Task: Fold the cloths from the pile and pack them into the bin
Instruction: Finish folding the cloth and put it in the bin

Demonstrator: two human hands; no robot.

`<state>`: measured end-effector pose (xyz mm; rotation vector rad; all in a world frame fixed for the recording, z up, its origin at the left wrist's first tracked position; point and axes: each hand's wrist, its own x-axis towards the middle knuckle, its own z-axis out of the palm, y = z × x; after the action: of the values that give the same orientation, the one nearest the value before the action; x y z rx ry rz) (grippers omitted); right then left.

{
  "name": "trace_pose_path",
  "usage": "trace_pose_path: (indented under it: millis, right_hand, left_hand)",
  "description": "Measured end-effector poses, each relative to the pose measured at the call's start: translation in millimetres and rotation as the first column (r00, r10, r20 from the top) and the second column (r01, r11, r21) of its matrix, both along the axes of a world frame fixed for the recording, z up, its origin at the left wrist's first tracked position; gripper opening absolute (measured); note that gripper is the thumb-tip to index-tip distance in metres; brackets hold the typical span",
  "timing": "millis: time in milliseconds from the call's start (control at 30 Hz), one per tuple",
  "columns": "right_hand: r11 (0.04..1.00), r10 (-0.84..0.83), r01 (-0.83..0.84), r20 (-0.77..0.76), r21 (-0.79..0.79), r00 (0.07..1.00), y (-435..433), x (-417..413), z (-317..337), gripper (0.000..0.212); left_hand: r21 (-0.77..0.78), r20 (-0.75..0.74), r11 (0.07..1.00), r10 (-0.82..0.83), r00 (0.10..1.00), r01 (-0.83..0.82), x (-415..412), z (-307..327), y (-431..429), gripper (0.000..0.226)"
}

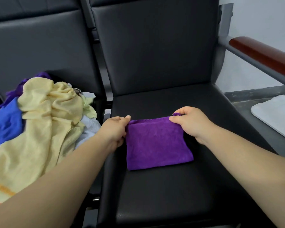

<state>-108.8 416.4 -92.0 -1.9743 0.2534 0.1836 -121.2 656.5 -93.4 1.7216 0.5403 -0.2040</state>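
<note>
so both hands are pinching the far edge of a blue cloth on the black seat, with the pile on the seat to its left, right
Not quite: the cloth is purple, not blue. In the head view the left hand and right hand pinch its far edge on the black seat, with the pile on the seat to its left.
</note>
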Motion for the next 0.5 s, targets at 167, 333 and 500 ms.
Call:
trace_pose_path:
  millis: [167,333,500]
  right_hand:
    - [0.931,0.009,-0.007,0.005,-0.366,1.000,0.2,12.6,-6.0,0.049]
    - [0.735,0.176,-0.340,-0.319,-0.587,0.931,-1.1,3.2,1.6,0.059]
    - [0.799,0.239,-0.339,-0.256,-0.496,0.937,13.3,-9.6,6.2,0.033]
  left_hand:
    - [0.184,0.172,0.976,0.080,0.982,-0.112,11.2,-12.6,3.7,0.031]
    - [0.670,-0.158,0.664,-0.308,0.938,0.332,-5.2,-7.7,3.5,0.039]
    - [0.565,-0.146,0.772,-0.252,0.957,0.290,-12.8,-11.1,-9.6,0.021]
